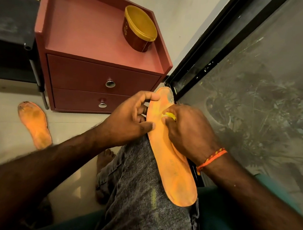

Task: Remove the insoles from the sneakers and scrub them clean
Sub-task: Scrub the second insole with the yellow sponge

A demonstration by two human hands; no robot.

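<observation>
An orange insole (174,173) lies lengthwise on my right thigh, toe end pointing away from me. My left hand (128,118) grips its left edge near the toe, thumb on top and fingers curled under. My right hand (187,131) presses a small yellow scrubber (170,115) onto the insole's forepart, fingers curled round it; most of the scrubber is hidden. A second orange insole (35,125), stained dark at the toe, lies flat on the floor to the left.
A maroon two-drawer cabinet (98,84) stands ahead, with a round gold-lidded tub (139,29) on its top. A dark-framed glass window (259,87) runs along the right. A black rack (11,34) stands at the left. My bare foot (104,158) rests on the pale floor.
</observation>
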